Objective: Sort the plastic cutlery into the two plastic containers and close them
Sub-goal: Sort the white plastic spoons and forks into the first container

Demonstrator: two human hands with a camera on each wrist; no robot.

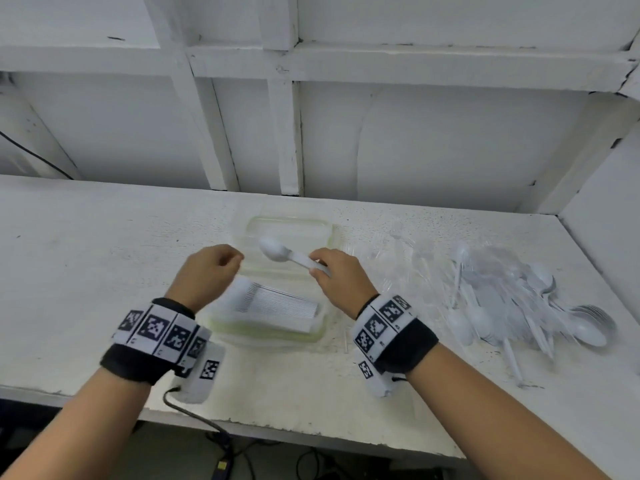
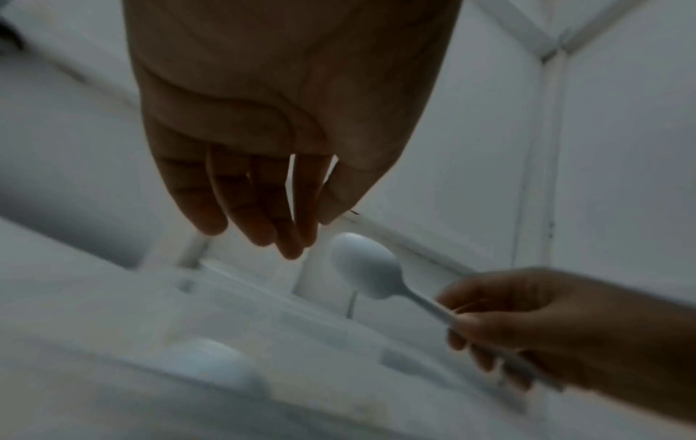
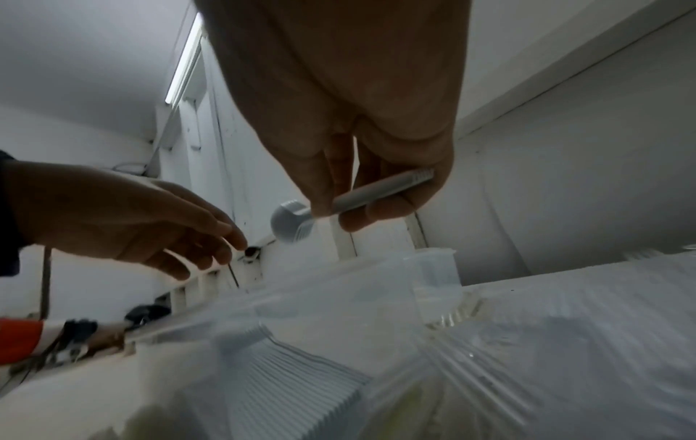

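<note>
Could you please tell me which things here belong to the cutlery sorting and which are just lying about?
Part of the job:
white spoon, held by the right hand
left hand, holding nothing
near container with stacked cutlery
far container
loose spoon pile

Just lying about:
black cable
clear plastic wrap
</note>
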